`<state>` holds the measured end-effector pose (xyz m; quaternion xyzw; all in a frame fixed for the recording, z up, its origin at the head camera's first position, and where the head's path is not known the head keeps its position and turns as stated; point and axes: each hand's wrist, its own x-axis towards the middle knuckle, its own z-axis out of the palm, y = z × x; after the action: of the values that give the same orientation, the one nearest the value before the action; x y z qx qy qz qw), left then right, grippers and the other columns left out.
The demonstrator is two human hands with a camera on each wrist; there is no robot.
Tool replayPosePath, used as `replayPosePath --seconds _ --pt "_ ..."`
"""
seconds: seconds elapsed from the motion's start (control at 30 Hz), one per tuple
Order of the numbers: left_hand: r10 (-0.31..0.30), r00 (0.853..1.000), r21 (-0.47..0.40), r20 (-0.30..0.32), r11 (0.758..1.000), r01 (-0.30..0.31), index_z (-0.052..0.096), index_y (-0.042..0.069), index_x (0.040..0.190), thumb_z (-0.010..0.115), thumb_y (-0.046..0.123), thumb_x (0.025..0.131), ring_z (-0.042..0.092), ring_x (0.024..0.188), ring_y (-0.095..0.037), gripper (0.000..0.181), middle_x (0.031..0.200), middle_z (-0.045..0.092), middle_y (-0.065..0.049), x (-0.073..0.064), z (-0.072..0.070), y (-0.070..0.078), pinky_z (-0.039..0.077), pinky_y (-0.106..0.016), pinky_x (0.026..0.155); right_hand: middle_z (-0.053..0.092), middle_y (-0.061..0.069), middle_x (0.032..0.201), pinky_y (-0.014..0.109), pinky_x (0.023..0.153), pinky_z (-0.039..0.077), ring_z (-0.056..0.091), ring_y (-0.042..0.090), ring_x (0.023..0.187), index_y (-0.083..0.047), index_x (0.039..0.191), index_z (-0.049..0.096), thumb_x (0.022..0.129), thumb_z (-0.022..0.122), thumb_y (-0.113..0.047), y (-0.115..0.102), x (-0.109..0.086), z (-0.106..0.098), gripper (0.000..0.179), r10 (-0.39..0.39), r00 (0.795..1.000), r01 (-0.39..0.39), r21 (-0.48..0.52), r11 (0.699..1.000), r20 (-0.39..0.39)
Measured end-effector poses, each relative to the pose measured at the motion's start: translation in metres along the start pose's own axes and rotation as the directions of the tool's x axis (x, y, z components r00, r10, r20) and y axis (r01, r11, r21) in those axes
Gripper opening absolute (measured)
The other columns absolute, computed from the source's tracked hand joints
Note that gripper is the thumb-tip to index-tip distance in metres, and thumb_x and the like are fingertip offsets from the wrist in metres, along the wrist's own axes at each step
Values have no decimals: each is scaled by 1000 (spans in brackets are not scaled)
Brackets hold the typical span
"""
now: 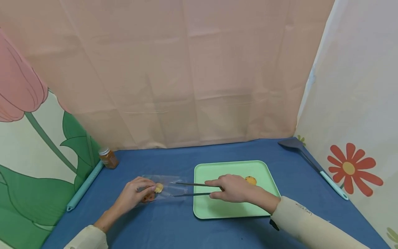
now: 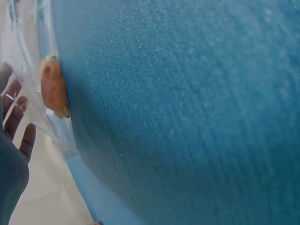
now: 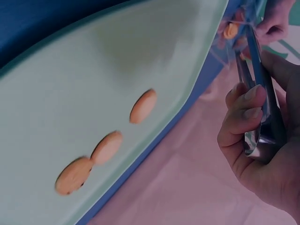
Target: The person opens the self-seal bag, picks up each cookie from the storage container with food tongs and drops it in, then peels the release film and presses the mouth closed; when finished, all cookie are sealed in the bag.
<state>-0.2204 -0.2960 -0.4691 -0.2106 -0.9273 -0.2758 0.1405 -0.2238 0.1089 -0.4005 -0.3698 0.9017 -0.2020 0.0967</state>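
My left hand (image 1: 132,195) pinches a clear plastic bag (image 1: 174,189) at its left part, over the blue cloth. Inside the bag show a pale yellow cookie (image 1: 159,188) beside the thumb and a reddish-brown cookie (image 1: 149,197) under the hand. In the left wrist view a cookie (image 2: 54,89) lies within the clear film. My right hand (image 1: 233,188) grips metal tongs (image 1: 200,194) over the green tray (image 1: 214,209). The tongs' two arms are spread, their tips at the bag's right end. Three round cookies (image 3: 107,147) lie on the tray in the right wrist view.
At the back left stands a small jar (image 1: 109,159) with a brown filling. A rolled teal item (image 1: 84,187) lies along the left edge. On the right rests a dark spatula (image 1: 306,157) with a teal handle. A beige cloth (image 1: 192,86) hangs behind.
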Motion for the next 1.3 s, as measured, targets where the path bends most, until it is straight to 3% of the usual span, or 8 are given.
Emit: replayPosePath --seconds 0.1,0.3,0.53,0.67,1.0,1.3 --pt "-9 1000 1 3 1000 9 78 33 103 69 33 95 60 104 -1 12 107 69 22 0 0 0 56 -39 85 51 -11 62 22 45 27 43 1 53 -29 140 60 95 67 -41 5 -12 -6 47 13 1000 -13 1 1000 -8" --pt "-7 1000 2 0 1000 7 78 34 103 68 34 95 60 104 -1 12 106 69 23 1 1 -1 56 -38 85 54 -15 71 21 49 36 45 -1 57 -28 140 61 94 69 -42 16 -36 -19 49 29 999 -29 1 1000 -29" --pt "-2 1000 -2 3 1000 2 78 34 103 68 33 96 60 103 -1 12 106 69 23 1 1 -1 56 -37 84 47 -13 63 20 50 35 40 -1 53 -29 140 60 96 66 -43 31 -61 -29 47 38 997 -39 -14 999 -66" --pt "-1 1000 -7 8 1000 1 78 35 103 68 33 96 60 103 0 12 106 69 23 0 1 -1 56 -37 84 50 -15 70 21 51 36 42 -2 57 -28 140 60 97 64 -45 39 -72 -32 46 64 995 -66 -19 998 -80" --pt "-11 1000 -8 16 1000 11 77 35 103 68 33 96 60 103 0 12 106 68 24 1 2 0 55 -38 85 49 -14 71 22 48 33 41 1 54 -28 141 59 96 65 -45 56 -93 -37 48 184 978 -189 -45 981 -94" --pt "-8 1000 -18 18 1000 9 77 35 103 69 33 95 59 103 0 12 106 68 23 2 3 0 55 -37 85 50 -14 72 22 49 35 42 0 58 -27 141 60 95 67 -45 64 -100 -39 50 195 975 -202 -62 977 -103"
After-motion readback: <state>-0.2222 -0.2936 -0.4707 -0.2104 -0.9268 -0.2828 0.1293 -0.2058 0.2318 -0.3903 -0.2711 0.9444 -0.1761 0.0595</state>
